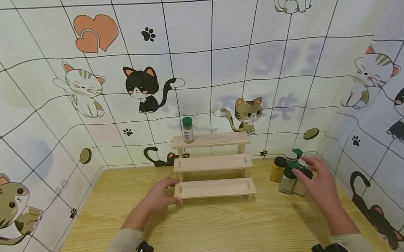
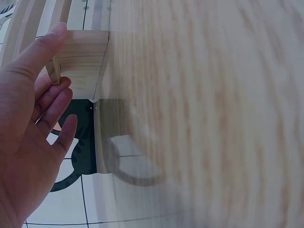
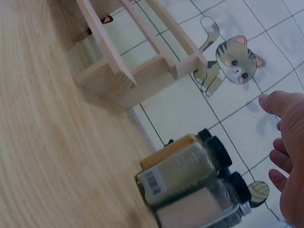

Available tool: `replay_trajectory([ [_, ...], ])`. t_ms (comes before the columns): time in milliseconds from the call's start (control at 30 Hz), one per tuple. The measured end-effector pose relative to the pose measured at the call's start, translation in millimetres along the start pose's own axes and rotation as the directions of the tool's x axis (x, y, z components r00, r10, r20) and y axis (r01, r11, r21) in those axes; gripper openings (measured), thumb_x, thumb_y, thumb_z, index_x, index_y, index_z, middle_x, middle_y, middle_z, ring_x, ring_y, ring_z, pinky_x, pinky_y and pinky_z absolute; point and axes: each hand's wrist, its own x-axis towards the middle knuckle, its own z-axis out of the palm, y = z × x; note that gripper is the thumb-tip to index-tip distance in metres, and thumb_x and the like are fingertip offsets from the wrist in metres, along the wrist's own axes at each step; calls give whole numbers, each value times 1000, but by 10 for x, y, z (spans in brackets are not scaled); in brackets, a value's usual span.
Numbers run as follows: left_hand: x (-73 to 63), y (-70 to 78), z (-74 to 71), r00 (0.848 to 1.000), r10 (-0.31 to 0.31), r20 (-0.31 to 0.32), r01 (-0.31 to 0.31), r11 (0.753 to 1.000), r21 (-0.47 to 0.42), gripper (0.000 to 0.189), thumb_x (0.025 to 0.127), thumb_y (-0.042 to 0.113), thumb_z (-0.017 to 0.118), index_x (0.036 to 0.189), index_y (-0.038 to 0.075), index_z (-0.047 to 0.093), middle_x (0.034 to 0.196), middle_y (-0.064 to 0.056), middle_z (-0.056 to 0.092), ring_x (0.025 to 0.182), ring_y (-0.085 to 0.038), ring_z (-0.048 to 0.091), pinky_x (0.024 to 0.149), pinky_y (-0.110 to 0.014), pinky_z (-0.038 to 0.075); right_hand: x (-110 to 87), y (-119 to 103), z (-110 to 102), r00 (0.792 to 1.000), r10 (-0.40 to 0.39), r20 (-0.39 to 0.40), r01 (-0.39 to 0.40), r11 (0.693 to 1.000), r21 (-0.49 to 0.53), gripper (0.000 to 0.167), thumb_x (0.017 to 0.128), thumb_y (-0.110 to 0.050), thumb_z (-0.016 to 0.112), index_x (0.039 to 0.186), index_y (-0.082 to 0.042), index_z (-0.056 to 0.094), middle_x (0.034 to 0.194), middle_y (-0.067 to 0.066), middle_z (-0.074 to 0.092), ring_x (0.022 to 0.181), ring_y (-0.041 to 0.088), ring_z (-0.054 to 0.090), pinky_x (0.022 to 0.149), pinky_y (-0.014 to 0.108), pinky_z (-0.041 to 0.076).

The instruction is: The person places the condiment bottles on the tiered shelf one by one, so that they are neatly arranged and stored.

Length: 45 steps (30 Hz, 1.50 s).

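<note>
A three-step wooden rack [image 1: 214, 188] stands against the back wall. My left hand [image 1: 157, 197] grips the left end of its lowest step, thumb above and fingers below the board [image 2: 54, 71]. On the top step, at its left, stands a spice jar [image 1: 188, 132] with a green lid. My right hand [image 1: 318, 179] hovers over a cluster of spice jars [image 1: 287, 183] to the right of the rack, thumb and fingers spread. The right wrist view shows that hand [image 3: 289, 152] apart from the nearest jars [image 3: 183, 171]. Some jars are hidden behind others and the hand.
A wood-grain table [image 1: 213, 231] carries the rack and jars. Walls of white gridded sheet printed with cats [image 1: 142, 87] enclose it at the back and both sides. A yellow jar [image 1: 277, 170] stands at the cluster's left edge.
</note>
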Motion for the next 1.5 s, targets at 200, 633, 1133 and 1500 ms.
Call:
replay_trajectory([
  [200,-3,-24,15,1000,14,-2,-14,1000,0,72,87,31,98,147,5,68,134,-4,66,129,-33,63,114,-62,49,-99,202,7,996,80,-32,-79,997,10,62,102,-18,83,156,-2,57,152,23,50,136,43,51,111,57,43],
  [633,2,-15,20,1000,9,-4,-9,1000,3,71,86,30,99,146,7,69,133,-4,66,129,-33,63,114,-62,49,-187,477,189,976,201,-77,-198,979,52,65,102,-13,81,157,0,48,146,26,45,130,41,51,102,48,44],
  [1133,-6,-21,13,1000,7,1,-7,1000,-12,72,87,30,98,147,7,68,133,-2,65,130,-33,62,114,-61,50,-238,737,394,961,261,-93,-244,956,160,55,103,-16,77,150,3,54,138,14,56,113,9,52,84,8,42],
  [1500,-16,-12,3,1000,-4,3,4,1000,-19,72,88,32,97,148,6,67,133,-3,65,131,-35,61,114,-62,49,-238,757,448,963,233,-133,-219,969,112,53,99,-12,75,148,0,58,136,18,61,112,13,55,80,5,41],
])
